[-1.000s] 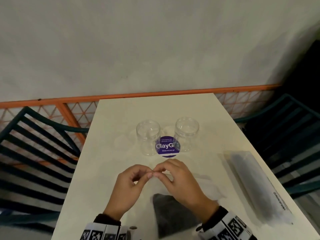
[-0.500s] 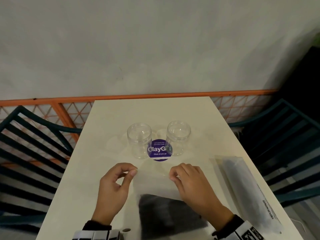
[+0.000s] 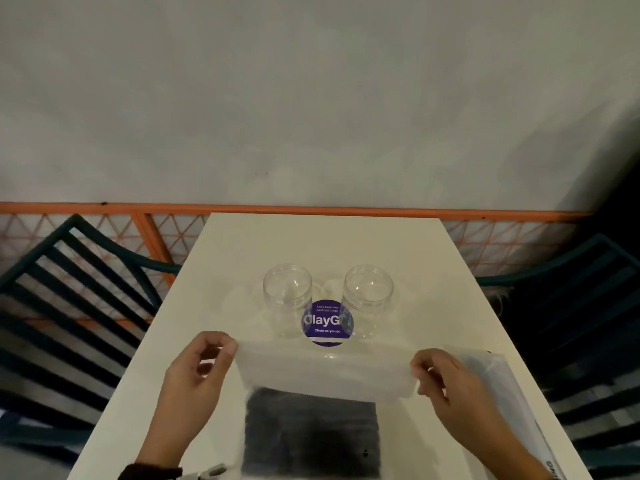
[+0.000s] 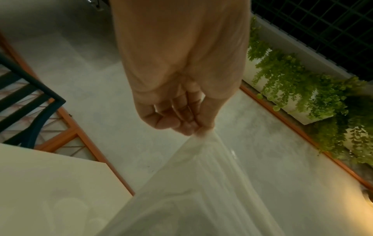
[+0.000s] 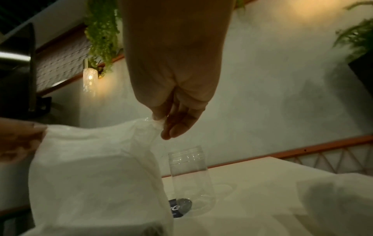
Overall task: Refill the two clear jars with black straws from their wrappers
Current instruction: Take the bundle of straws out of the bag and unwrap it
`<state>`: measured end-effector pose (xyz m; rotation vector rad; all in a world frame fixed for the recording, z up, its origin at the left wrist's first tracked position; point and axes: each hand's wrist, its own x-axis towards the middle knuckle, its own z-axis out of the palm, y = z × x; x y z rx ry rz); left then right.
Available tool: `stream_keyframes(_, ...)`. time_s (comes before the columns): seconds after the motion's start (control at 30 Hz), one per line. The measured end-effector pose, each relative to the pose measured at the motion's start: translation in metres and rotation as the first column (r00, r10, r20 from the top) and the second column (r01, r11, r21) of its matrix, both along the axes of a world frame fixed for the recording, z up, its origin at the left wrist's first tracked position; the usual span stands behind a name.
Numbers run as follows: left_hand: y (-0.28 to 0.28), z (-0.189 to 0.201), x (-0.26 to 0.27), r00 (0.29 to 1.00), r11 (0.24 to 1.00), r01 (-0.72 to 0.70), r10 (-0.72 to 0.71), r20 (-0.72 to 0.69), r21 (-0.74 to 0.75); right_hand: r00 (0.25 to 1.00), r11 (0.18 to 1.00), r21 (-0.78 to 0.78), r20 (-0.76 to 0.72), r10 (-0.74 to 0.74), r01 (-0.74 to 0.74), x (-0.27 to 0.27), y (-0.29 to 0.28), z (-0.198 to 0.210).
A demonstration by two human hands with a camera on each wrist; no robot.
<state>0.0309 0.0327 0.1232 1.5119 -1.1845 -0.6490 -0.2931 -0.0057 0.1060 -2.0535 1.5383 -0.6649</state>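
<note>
Two empty clear jars stand side by side mid-table; one jar shows in the right wrist view. Near me lies a translucent wrapper with a dark block of black straws inside. My left hand pinches the wrapper's top left edge; the pinch shows in the left wrist view. My right hand pinches the top right edge, and in the right wrist view the thumb and fingers hold bunched plastic. The wrapper mouth is stretched wide between both hands.
A second wrapper of straws lies unopened along the table's right edge. A round purple sticker sits on the white table between the jars. Dark slatted chairs flank the table; an orange railing runs behind it.
My hands were together at the wrapper's top a second ago. They have moved apart, left going left and right going right, pulling the wrapper mouth wide.
</note>
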Motion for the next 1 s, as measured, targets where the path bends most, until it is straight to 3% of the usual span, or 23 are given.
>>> stream_keyframes(0.1, -0.002, 0.01, -0.01, 0.999, 0.997, -0.039, 0.039, 0.0, 0.065, 0.99, 0.998, 0.022, 0.132, -0.055, 0.052, 0.011, -0.004, 0.003)
stream_keyframes(0.27, -0.004, 0.004, -0.024, 0.958, 0.992, -0.051, 0.016, 0.287, 0.118, 0.946, 0.98, 0.107, 0.264, -0.189, 0.166, 0.037, -0.01, 0.011)
stream_keyframes(0.4, 0.001, -0.004, -0.035, 0.79, 0.963, -0.135, -0.038, 0.612, 0.235, 0.942, 0.981, 0.053, 0.271, -0.195, 0.188, 0.05, -0.017, 0.009)
stream_keyframes(0.47, 0.003, -0.005, -0.04, 0.73, 0.94, -0.198, -0.048, 0.682, 0.278, 0.943, 0.989, 0.027, 0.3, -0.147, 0.146, 0.053, -0.016, 0.009)
stream_keyframes(0.57, 0.002, 0.0, -0.049, 0.619, 0.945, -0.245, -0.019, 0.785, 0.216, 0.935, 0.996, 0.042, 0.345, -0.087, 0.078, 0.057, -0.011, 0.013)
stream_keyframes(0.63, 0.001, 0.008, -0.063, 0.591, 0.976, -0.17, -0.012, 0.806, 0.139, 0.927, 0.997, 0.042, 0.366, -0.077, 0.067, 0.058, -0.008, 0.013)
stream_keyframes(0.77, -0.004, 0.004, -0.088, 0.58, 0.989, 0.073, -0.146, 0.802, 0.127, 0.909, 0.999, 0.045, 0.415, -0.047, 0.031, 0.059, -0.003, 0.013)
stream_keyframes(0.93, -0.011, -0.006, -0.075, 0.677, 0.993, 0.072, -0.118, 0.727, 0.095, 0.906, 0.994, 0.071, 0.41, -0.11, 0.089, 0.055, -0.003, 0.016)
stream_keyframes(1.0, -0.011, -0.005, -0.065, 0.721, 0.983, 0.17, -0.175, 0.671, 0.074, 0.902, 0.989, 0.104, 0.409, -0.136, 0.102, 0.054, -0.004, 0.017)
